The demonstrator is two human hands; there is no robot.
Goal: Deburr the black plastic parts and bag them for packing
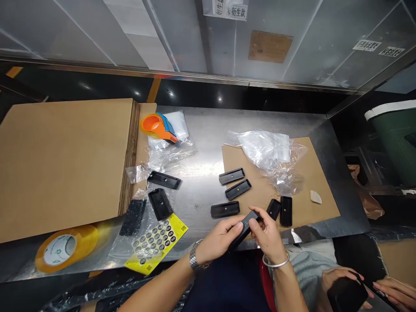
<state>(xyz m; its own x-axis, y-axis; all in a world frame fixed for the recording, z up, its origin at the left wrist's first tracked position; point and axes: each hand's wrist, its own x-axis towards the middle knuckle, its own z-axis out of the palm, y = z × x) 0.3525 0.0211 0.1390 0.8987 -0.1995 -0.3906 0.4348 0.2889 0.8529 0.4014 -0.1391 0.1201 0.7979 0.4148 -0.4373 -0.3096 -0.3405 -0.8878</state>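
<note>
Both my hands hold one black oblong plastic case (243, 232) over the table's front edge. My left hand (221, 238), with a metal watch band at the wrist, is closed round its left side, thumb on top. My right hand (266, 234), with a bangle, grips the upper end, its thumb pressed near small light marks. Black tray-like pieces (225, 209) lie just beyond my left hand, and two more (286, 211) lie right of my right hand. A yellow sheet of round black stickers (159, 242) lies to the left, partly under clear plastic.
Stacked cardboard (68, 160) fills the left, with a tape roll (61, 249) before it and an orange tape dispenser (157, 128) beside it. Clear bags (266, 149) lie on a cardboard sheet (318, 173). At lower right, another person's hands (338, 277) hold a black object.
</note>
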